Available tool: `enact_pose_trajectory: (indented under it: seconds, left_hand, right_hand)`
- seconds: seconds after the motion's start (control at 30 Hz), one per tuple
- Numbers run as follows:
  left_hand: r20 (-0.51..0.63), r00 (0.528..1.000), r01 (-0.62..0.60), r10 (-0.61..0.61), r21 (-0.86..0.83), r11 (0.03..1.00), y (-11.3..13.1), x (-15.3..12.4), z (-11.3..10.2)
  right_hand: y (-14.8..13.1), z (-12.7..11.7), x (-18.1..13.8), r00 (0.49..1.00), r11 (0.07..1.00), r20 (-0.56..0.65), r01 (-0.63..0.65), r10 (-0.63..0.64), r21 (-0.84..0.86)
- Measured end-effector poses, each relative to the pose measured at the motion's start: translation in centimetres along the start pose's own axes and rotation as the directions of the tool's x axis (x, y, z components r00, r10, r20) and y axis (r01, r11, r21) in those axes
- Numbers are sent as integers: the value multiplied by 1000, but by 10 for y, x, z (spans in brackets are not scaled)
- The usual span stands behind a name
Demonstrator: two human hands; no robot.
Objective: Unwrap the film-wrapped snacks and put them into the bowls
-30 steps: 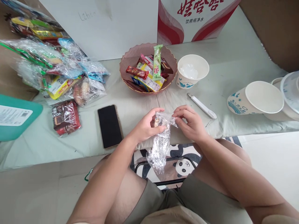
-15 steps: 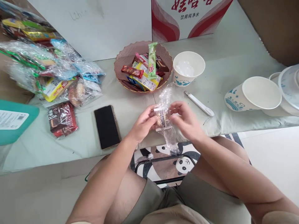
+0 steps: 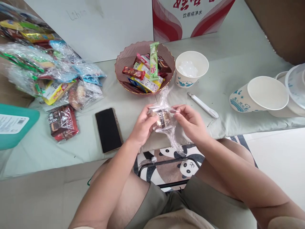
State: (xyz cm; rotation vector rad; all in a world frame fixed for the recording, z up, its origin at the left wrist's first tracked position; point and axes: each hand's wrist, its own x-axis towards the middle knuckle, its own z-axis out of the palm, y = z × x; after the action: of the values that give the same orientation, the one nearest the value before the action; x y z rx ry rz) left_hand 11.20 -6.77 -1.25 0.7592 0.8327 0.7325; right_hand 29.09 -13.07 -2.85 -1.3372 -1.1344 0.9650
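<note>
Both my hands meet over the table's near edge around a small snack in a clear plastic wrapper [image 3: 162,118]. My left hand [image 3: 142,125] grips its left side with curled fingers. My right hand [image 3: 189,122] pinches the right side between thumb and fingers. Loose clear film sticks up above the snack and trails down below it toward my lap. A black phone [image 3: 108,128] lies flat just left of my left hand.
A pink bowl [image 3: 124,60] of wrapped snacks stands behind my hands, a white paper cup [image 3: 191,68] to its right. A white pen-like tool [image 3: 202,104] lies near my right hand. More cups [image 3: 260,94] lie far right. Snack bags [image 3: 47,70] and a brown snack pack [image 3: 62,122] sit at left.
The wrapper's loose film hung down below my hands a second ago; now part of it stands up above the snack. Both hands shifted slightly up and left, keeping hold.
</note>
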Motion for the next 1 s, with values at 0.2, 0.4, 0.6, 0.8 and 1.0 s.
enact_pose_trajectory:
  seconds: [0.2, 0.4, 0.6, 0.8, 1.0]
  left_hand:
    - [35, 998, 60, -56, -125, 990, 5, 1, -7]
    - [65, 998, 16, -10, -94, 995, 0, 0, -2]
    - [99, 995, -26, 32, -61, 998, -4, 0, 1]
    - [-50, 984, -166, 169, 66, 984, -17, 1, 1]
    - [89, 970, -238, 226, 158, 958, -23, -1, 7]
  right_hand:
    - [9, -17, 10, 987, 994, -160, -26, 9, -107]
    - [1, -20, 9, 891, 716, -87, 297, -446, -632]
    - [-10, -15, 5, 986, 950, 140, 128, -92, -284]
    - [1, -4, 4, 977, 993, 182, -102, 112, -62]
    - [5, 8, 3, 997, 974, 69, 38, -23, -222]
